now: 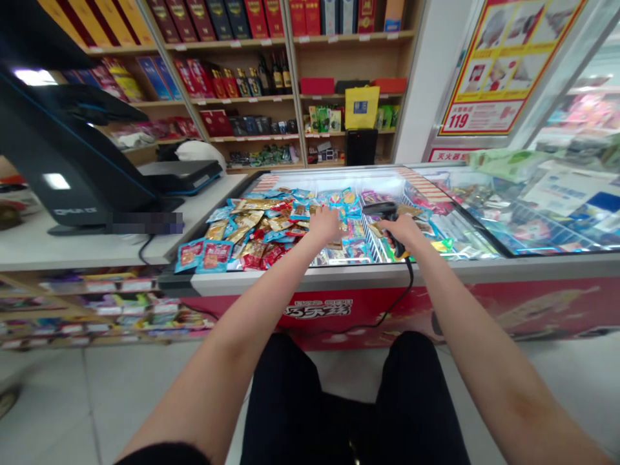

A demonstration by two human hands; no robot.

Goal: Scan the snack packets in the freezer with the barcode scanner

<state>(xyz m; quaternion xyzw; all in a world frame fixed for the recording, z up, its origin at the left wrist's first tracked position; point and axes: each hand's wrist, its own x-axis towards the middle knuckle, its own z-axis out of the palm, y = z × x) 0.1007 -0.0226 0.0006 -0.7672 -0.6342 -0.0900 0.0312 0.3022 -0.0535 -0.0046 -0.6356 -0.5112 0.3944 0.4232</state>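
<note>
A black handheld barcode scanner (380, 208) with a cable is in my right hand (404, 232), its head turned toward the left. My left hand (327, 226) is over the freezer's glass top, its fingers curled down at a gold-brown snack packet (334, 245); the fingertips are partly hidden by the hand. To its left lies a loose heap of blue, gold and red snack packets (256, 226). Two blue-and-red packets (213, 256) lie at the heap's near left corner. Beneath the glass, white wire baskets (372, 236) divide the goods.
On the left counter (169, 248) stands a dark weighing scale with a screen (72, 161). The scanner's cable (394, 303) hangs down the freezer's red front (271, 310). Papers and a green bag (504, 161) lie on the right-hand freezer. Shelves (232, 100) with boxes and bottles are behind.
</note>
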